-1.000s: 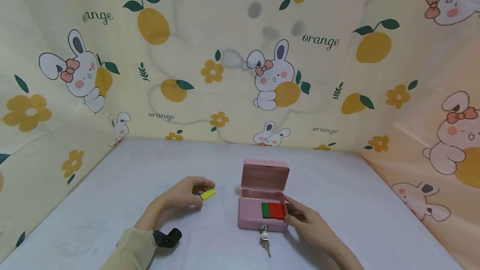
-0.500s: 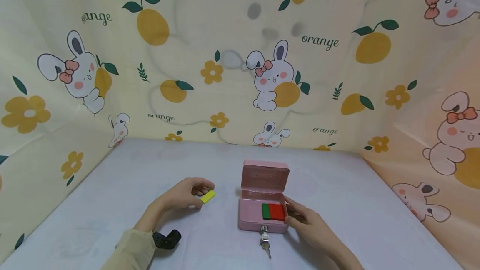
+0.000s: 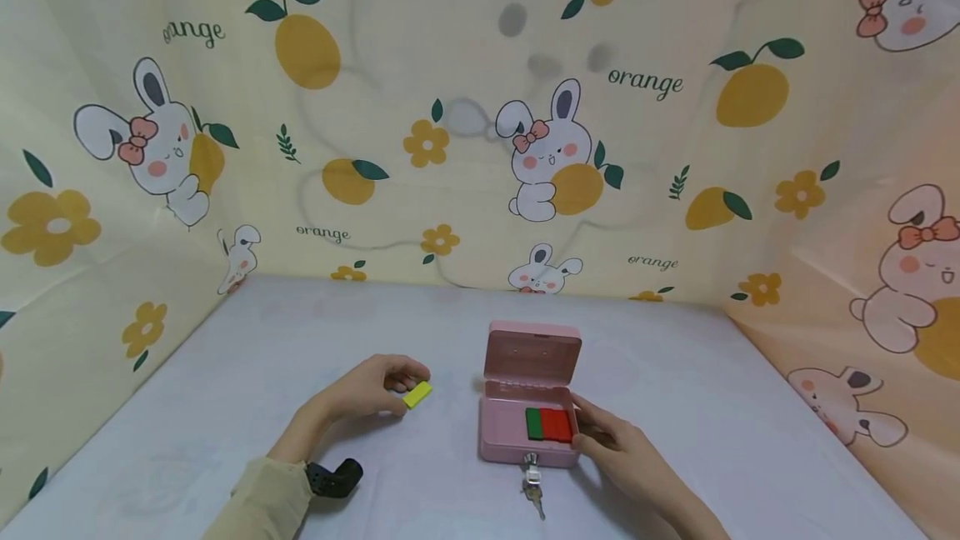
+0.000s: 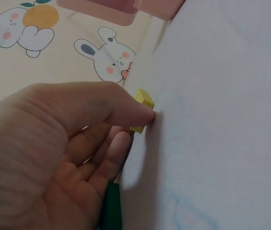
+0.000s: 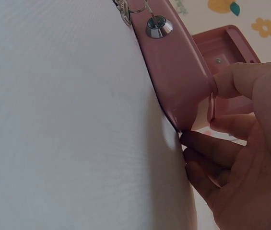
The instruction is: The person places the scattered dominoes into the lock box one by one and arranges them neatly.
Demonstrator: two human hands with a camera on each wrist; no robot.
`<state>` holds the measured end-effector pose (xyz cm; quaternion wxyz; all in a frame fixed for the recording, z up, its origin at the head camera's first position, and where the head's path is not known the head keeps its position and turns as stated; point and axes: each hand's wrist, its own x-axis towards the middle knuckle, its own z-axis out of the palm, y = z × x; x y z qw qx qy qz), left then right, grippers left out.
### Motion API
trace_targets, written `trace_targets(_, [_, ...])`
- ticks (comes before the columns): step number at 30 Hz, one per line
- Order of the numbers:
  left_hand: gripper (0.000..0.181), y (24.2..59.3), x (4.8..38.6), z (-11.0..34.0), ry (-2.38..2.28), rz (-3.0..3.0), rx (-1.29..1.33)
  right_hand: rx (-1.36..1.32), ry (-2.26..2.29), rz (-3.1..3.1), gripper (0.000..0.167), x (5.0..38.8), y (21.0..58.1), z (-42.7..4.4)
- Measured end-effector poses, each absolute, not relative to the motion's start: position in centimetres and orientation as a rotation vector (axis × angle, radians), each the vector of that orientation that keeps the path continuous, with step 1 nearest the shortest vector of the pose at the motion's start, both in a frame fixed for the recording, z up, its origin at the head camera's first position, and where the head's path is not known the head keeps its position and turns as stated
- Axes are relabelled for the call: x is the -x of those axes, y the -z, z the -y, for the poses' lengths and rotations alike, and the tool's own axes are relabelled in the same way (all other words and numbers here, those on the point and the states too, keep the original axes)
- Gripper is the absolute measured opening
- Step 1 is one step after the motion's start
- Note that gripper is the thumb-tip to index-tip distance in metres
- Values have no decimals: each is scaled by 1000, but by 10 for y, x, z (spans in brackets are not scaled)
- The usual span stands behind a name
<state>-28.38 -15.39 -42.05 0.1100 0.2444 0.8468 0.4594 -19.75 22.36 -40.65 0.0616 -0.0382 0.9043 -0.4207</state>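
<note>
My left hand [image 3: 367, 387] pinches a small yellow block [image 3: 417, 394] between thumb and fingers, left of the box. In the left wrist view, the thumb partly covers the yellow block [image 4: 145, 97]. A dark green piece [image 4: 110, 209] shows beside the lower fingers there; whether the hand holds it, I cannot tell. On the table stands a pink metal cash box [image 3: 501, 450], its lid [image 3: 532, 355] raised. Inside, a green block [image 3: 534, 423] lies against red blocks [image 3: 556, 425] at the right. My right hand [image 3: 618, 444] grips the box's right wall, thumb at the rim.
Keys [image 3: 533, 492] hang from the lock [image 3: 531, 458] on the box's front. White cloth covers the table [image 3: 420, 482], and a printed rabbit-and-orange curtain [image 3: 450, 48] encloses the back and sides. A black wrist device [image 3: 334, 478] sits by the left sleeve [image 3: 258, 498].
The yellow block has turned slightly in the left hand's fingers. The right hand and the box hold their places; the view has shifted a little.
</note>
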Motion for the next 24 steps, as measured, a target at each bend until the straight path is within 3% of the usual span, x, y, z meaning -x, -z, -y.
trace_targets(24, [45,424,285,158,-1362,-2500,-721,133,1286,-2723,63,196,406,-225])
